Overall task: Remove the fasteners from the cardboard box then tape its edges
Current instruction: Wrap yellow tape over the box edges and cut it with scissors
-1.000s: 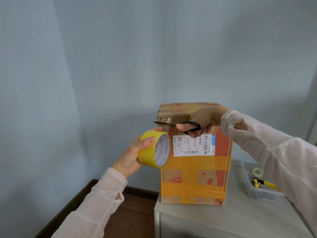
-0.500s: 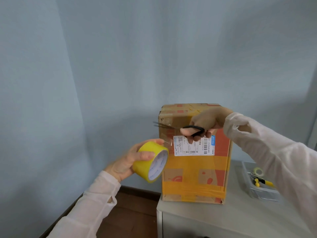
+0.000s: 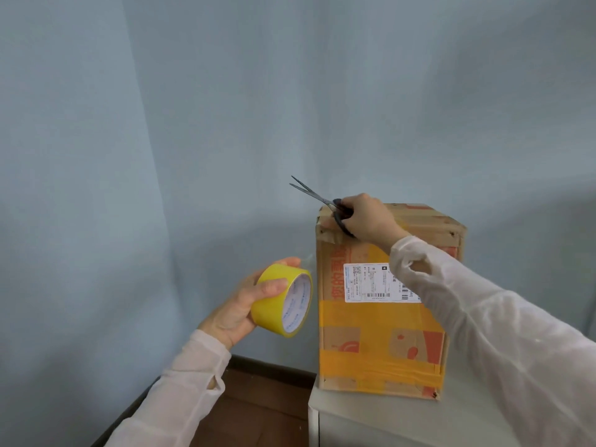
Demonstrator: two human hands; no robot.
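Observation:
A tall cardboard box (image 3: 380, 330) stands upright on a white cabinet top (image 3: 371, 414), with yellow tape bands and a white shipping label on its front. My left hand (image 3: 238, 308) grips a yellow tape roll (image 3: 283, 301) just left of the box; a clear strip of tape runs from the roll toward the box's left edge. My right hand (image 3: 367, 217) rests on the box's top left corner and holds black scissors (image 3: 319, 198), whose slightly parted blades point up and left.
A pale blue wall corner stands behind the box. Brown floor (image 3: 258, 408) with a dark skirting board lies below left of the cabinet. My right sleeve (image 3: 500, 333) crosses in front of the box's right side.
My right hand lifted the scissors from the box's front to its top left corner, the blades now tilted upward. The tape roll dropped a little lower with my left hand.

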